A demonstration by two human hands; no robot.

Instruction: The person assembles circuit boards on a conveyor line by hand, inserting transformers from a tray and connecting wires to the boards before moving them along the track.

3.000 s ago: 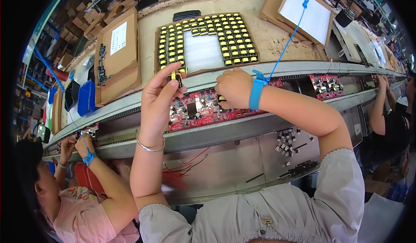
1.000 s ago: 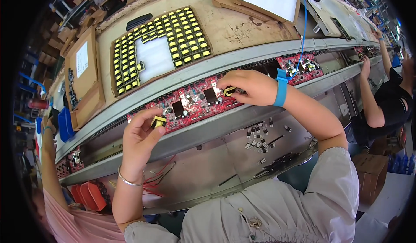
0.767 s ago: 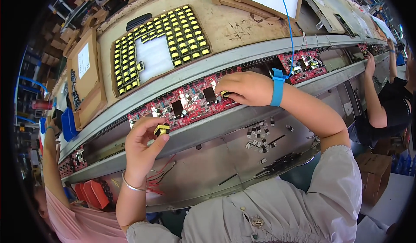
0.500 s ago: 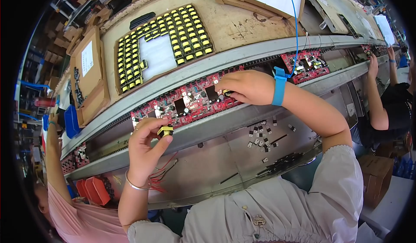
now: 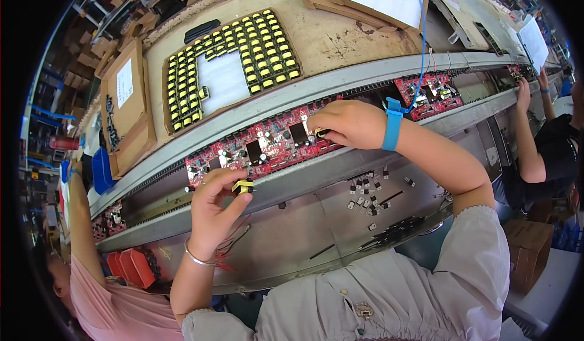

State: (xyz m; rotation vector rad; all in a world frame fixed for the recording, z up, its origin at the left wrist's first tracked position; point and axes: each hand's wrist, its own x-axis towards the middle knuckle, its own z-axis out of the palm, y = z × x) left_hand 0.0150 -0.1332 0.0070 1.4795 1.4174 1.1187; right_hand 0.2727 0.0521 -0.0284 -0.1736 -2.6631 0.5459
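Observation:
My left hand (image 5: pixel 214 210) pinches a small yellow-and-black transformer (image 5: pixel 243 186) between thumb and fingers, just in front of the conveyor rail. Its metal pins point to the right. My right hand (image 5: pixel 353 124), with a blue strap and cord at the wrist, reaches over a red circuit board (image 5: pixel 277 152). Its fingertips are closed on another transformer (image 5: pixel 321 133), mostly hidden by the fingers, at the board's right part. Whether that one is fully seated cannot be seen. Black heat sinks and small capacitors stand on the board.
Behind the conveyor rail (image 5: pixel 359 78) lies a tray of yellow-and-black transformers (image 5: pixel 267 49). Another red board (image 5: pixel 429 91) sits further right. Loose three-legged components (image 5: pixel 368 189) lie on the metal shelf near me. Co-workers' arms (image 5: pixel 528 137) (image 5: pixel 79 219) reach in from both sides.
My left hand has shifted a little to the right with its transformer, which has turned slightly. My right hand stays at almost the same spot on the board.

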